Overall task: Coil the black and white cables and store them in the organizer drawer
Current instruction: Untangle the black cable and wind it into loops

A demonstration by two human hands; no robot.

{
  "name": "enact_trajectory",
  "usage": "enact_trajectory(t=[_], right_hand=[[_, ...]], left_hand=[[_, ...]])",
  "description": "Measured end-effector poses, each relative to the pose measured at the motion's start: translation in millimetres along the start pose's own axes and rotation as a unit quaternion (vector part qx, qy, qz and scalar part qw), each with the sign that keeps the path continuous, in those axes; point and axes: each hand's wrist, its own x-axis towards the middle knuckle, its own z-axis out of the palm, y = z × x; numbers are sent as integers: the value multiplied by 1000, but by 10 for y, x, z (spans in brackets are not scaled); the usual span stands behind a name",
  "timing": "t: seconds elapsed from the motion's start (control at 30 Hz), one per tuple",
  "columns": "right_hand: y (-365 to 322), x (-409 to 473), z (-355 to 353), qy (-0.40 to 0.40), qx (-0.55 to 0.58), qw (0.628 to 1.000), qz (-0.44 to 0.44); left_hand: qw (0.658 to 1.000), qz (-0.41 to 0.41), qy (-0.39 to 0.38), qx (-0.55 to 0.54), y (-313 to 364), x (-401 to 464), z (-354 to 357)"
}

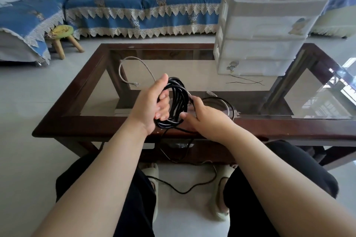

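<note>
My left hand grips the springy, light black cable coil; my right hand pinches its loose strand beside it (I'd hold the bundled loops together, or they'll spring apart)

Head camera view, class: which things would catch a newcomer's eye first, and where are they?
First, the black cable, wound into a coil held by the left hand above the table's near edge while the right hand feeds it. Next, the white organizer standing on the glass table at far right, and the white cable lying loose behind the hands.
</note>
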Motion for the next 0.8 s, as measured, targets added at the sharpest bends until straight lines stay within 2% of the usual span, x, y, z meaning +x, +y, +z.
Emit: enact_trajectory(t=[0.07, 0.17, 0.3, 0.37, 0.43, 0.5, 0.57, 0.6, 0.67, 0.73, 0.8], right_hand=[[54, 46, -16, -49, 79, 995, 28], [113, 87, -87, -75, 152, 985, 4], [167, 19, -116, -188, 44, 981, -8], [193, -4, -65, -238, -14, 971, -9], [176, -29, 2, -229, -46, 972, -1], [130, -48, 104, -130, -97, 987, -5], [42, -74, 213, 62, -110, 992, -18], [-10, -83, 245, 159, -86, 983, -17], [-111, -83, 270, 292, -33, 955, -40], [-138, -81, 264, 363, -25, 928, -76], [-103, -68, 259, 370, -13, 927, -65]], left_hand=[[1000, -6, -6, 1, 20, 1, -12], [999, -9, -23, -28, 75, 3, -87], [991, 8, -58, -124, 156, 7, -212], [981, 26, -52, -185, 165, 13, -246], [969, 41, -9, -245, 146, 14, -243], [950, 59, 50, -304, 128, 16, -228], [929, 80, 89, -351, 151, 25, -252], [923, 82, 90, -366, 173, 34, -274], [936, 55, 63, -341, 213, 38, -300], [966, 5, 42, -254, 201, 33, -251], [979, -36, 32, -197, 165, 8, -170]])
